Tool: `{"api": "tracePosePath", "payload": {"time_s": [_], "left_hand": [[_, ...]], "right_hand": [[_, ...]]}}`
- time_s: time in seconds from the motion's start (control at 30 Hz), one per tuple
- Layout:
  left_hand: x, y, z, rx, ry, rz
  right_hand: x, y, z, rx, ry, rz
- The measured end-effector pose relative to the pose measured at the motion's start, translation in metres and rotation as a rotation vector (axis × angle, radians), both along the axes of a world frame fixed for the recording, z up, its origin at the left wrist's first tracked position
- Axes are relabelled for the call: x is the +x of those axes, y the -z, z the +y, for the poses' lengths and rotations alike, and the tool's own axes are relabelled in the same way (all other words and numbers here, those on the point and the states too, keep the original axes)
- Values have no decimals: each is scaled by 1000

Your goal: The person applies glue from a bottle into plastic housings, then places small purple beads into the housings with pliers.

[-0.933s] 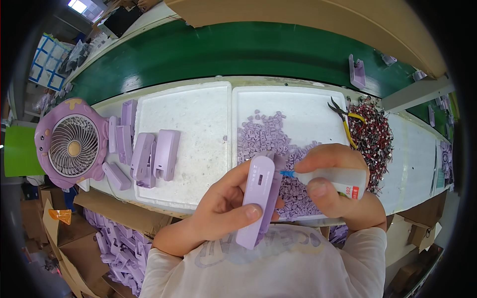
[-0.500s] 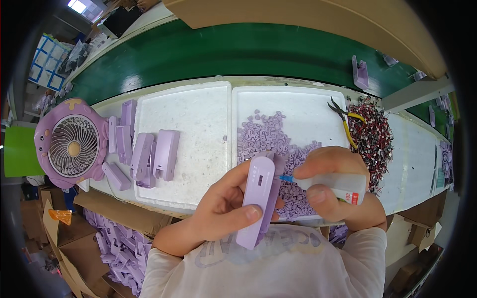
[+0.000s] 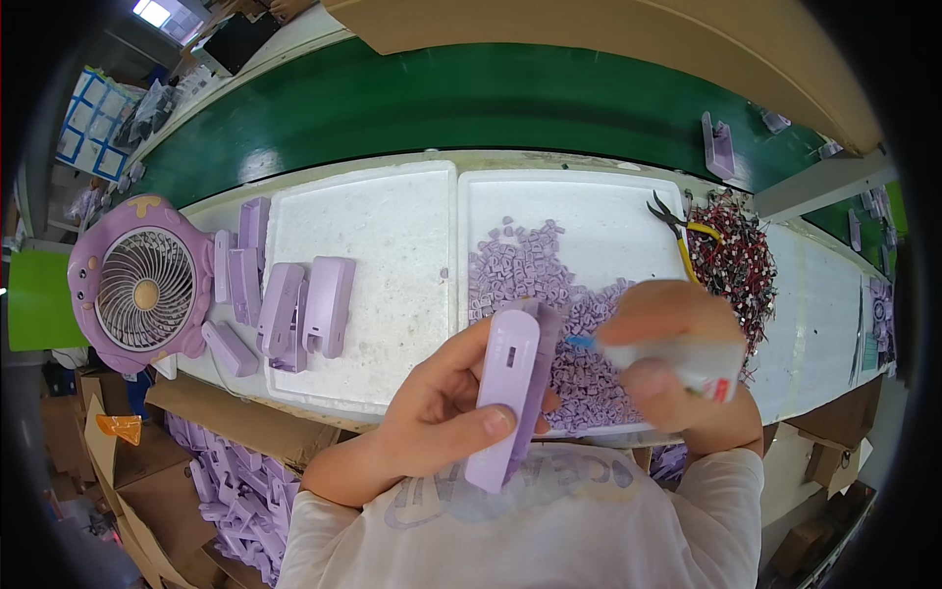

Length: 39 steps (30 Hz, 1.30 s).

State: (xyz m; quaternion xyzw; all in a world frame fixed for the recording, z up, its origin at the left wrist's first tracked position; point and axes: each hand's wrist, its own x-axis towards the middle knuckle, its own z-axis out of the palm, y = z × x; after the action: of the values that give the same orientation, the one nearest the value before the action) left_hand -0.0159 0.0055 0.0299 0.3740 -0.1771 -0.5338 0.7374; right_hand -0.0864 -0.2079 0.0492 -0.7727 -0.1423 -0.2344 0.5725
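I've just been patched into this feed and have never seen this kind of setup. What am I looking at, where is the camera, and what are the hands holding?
There is no machine here: a person works with two bare hands. The single picture comes from a wide fisheye camera worn on the person's head, looking down, so straight edges bend near the rim and the forearms enter from below.

The left hand holds a long lilac plastic shell upright. The right hand holds a small white tube whose blue nozzle points at the shell's edge.

In front lie two white foam trays. The right one carries a heap of small lilac parts; the left one has more lilac shells at its left side. Further left stands a purple fan. To the right lie yellow-handled pliers and a bundle of red and black wires. Behind runs a green belt.
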Motion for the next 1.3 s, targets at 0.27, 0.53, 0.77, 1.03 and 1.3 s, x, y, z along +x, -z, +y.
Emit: {"api": "tracePosePath", "payload": {"time_s": [0.27,0.53,0.77,1.03,1.3], "left_hand": [[-5,8,-2,3,-173,-69],[12,38,7,-309,69,334],[3,29,11,-334,122,414],[-9,29,6,-322,6,66],[7,44,-6,-56,-171,-47]], "right_hand": [[36,34,-73,-938,559,209],[26,44,-73,-1117,531,286],[40,55,-46,-909,260,136],[64,76,-38,-995,246,191],[31,22,-12,281,-23,698]]}}
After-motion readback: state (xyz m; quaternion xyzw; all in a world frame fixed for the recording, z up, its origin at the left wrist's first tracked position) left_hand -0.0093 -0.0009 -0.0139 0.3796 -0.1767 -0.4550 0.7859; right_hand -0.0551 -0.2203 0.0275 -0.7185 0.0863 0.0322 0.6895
